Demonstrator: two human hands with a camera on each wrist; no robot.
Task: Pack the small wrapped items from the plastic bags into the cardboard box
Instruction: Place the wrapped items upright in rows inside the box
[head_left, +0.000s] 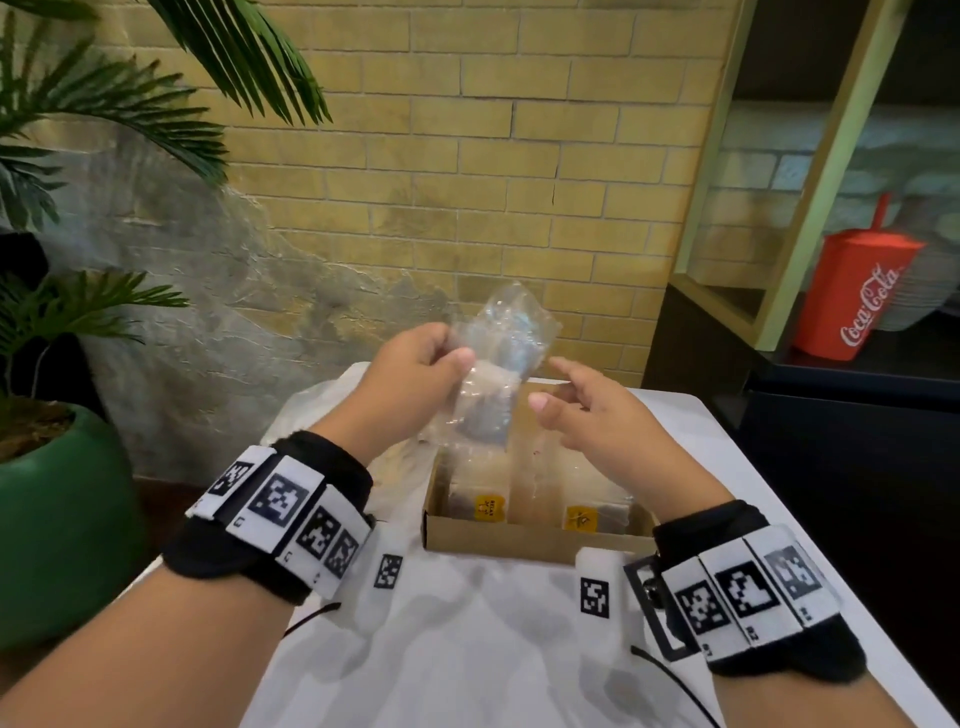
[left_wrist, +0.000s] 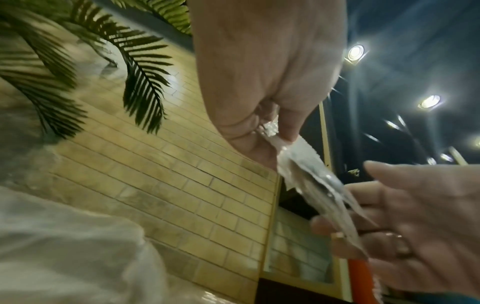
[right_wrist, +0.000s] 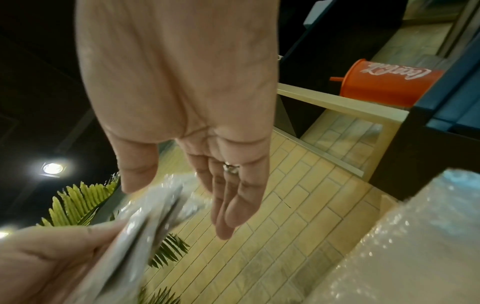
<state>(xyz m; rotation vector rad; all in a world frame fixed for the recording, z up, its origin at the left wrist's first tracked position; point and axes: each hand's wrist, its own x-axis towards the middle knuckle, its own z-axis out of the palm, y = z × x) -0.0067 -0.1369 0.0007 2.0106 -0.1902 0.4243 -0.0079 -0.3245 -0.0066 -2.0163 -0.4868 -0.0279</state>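
My left hand (head_left: 415, 364) pinches a clear plastic bag (head_left: 498, 358) by its upper left edge and holds it up over the open cardboard box (head_left: 524, 540). Something dark and flat shows through the bag. The left wrist view shows thumb and fingers clamped on the bag (left_wrist: 311, 181). My right hand (head_left: 587, 410) hovers just right of the bag, fingers straight and relaxed, empty. In the right wrist view the bag (right_wrist: 145, 222) lies left of my right hand (right_wrist: 226, 195). Inside the box stand wrapped items with yellow labels (head_left: 489, 508).
The box sits on a white table (head_left: 701, 441). More crumpled plastic (head_left: 311, 410) lies left of the box. A green plant pot (head_left: 57, 519) stands at the left, a brick wall behind, and a red Coca-Cola cup (head_left: 857, 296) on the dark shelf at the right.
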